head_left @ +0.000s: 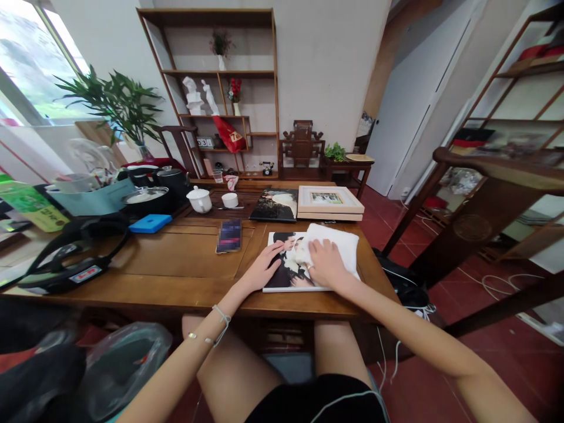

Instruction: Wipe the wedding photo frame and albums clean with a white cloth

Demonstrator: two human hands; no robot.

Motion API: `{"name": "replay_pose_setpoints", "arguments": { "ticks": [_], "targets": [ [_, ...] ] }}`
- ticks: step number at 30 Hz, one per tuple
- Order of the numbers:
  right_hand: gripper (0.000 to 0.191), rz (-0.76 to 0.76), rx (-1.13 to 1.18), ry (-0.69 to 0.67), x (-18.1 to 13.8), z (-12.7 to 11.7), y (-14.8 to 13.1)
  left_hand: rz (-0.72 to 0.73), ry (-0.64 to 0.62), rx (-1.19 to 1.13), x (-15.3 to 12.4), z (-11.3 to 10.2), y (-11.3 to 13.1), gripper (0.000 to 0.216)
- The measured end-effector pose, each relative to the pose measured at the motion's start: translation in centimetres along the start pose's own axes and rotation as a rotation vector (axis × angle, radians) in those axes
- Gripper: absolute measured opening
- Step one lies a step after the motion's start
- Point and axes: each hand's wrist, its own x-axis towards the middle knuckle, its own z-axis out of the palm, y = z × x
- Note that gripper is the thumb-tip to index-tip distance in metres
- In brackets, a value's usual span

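A photo panel [288, 276] with a couple's picture lies flat near the table's front edge. My left hand [263, 267] rests on its left side, fingers stretched out and flat. A white cloth [346, 244] covers the panel's upper right part. My right hand [326, 263] presses on this cloth with bent fingers, gripping its left portion against the picture. The cloth and my right hand hide part of the picture. Left of the panel lies a phone [229, 236], its screen blurred.
Behind the panel are a dark photo panel [274, 205] and stacked pale frames [352, 202]. A lidded white cup [200, 200], a small cup [230, 200], a blue box [150, 223] and a black headset [79, 258] occupy the left side. A wooden chair [467, 223] stands right.
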Motion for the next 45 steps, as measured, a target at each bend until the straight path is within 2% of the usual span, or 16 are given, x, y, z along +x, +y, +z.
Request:
{"name": "replay_pose_setpoints", "arguments": {
  "ticks": [5, 8, 10, 13, 17, 21, 24, 27, 33, 35, 37, 41, 45],
  "targets": [
    [0.07, -0.233, 0.008, 0.029, -5.3, 1.5, -5.1, -0.009, 0.0, -0.016, 0.0, 0.0, 0.0, 0.042],
    [0.076, -0.331, 0.002, 0.062, -6.8, 2.2, -5.5, -0.01, -0.012, -0.015, -0.1, -0.1, 0.0, 0.043],
    [0.07, -0.368, 0.053, 0.059, -6.5, 2.2, -4.1, -0.011, -0.019, -0.009, -0.1, -0.1, 0.0, 0.043],
    [0.058, -0.388, 0.14, 0.032, -4.6, 1.9, -0.3, -0.007, -0.017, -0.001, -0.1, 0.0, -0.2, 0.042],
    [0.059, -0.354, 0.148, 0.038, -0.9, 1.7, 4.9, 0.01, -0.015, -0.001, -0.1, 0.1, -0.3, 0.042],
    [0.059, -0.259, 0.132, 0.038, 2.1, 1.4, 6.5, -0.004, -0.021, 0.004, -0.1, 0.0, -0.1, 0.042],
    [0.059, -0.24, 0.133, 0.031, 3.0, 1.1, 5.7, -0.005, -0.02, 0.01, 0.0, -0.1, 0.1, 0.043],
    [0.059, -0.271, 0.13, 0.026, 2.3, 0.9, 4.1, -0.005, -0.013, 0.018, 0.0, -0.1, -0.1, 0.042],
    [0.07, -0.467, 0.138, 0.009, -3.8, 1.1, -0.1, 0.005, -0.017, 0.01, 0.0, 0.0, -0.3, 0.04],
    [0.075, -0.465, 0.141, 0.019, -5.4, 1.3, -0.9, -0.006, -0.021, 0.0, 0.0, 0.0, -0.2, 0.041],
    [0.074, -0.44, 0.154, 0.026, -5.7, 1.6, -0.9, -0.015, -0.02, -0.002, 0.0, -0.1, 0.0, 0.042],
    [0.069, -0.368, 0.171, 0.014, -2.5, 2.3, 1.7, -0.014, -0.016, 0.002, 0.0, -0.1, -0.1, 0.041],
    [0.064, -0.185, 0.151, 0.026, 2.4, 2.8, 5.1, -0.013, -0.031, 0.009, -0.1, -0.1, -0.2, 0.042]
  ]
}}
